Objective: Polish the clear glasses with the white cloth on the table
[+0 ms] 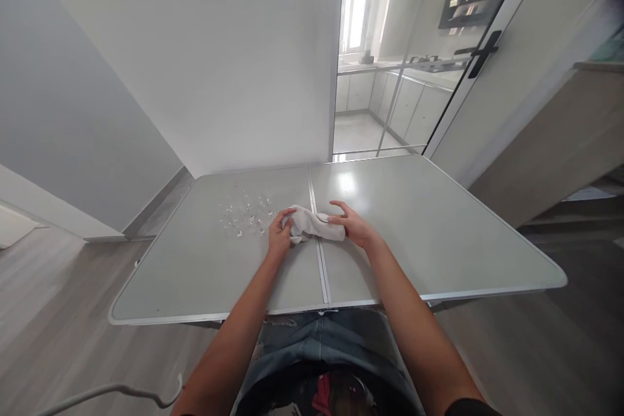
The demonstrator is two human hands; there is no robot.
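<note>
Head view: both hands grip a white cloth (312, 224), hiding its ends.

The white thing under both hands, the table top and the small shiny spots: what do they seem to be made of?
White cloth: looks like soft fabric, matte, creased and bunched between the left hand and right hand. Table: smooth grey panels, slightly glossy with a window reflection, and a metal-looking rim. Droplets: clear and glinting, probably water.

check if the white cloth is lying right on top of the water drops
No, the white cloth, held between the left hand and right hand, sits on the table's centre seam, with the water drops beside it.
</note>
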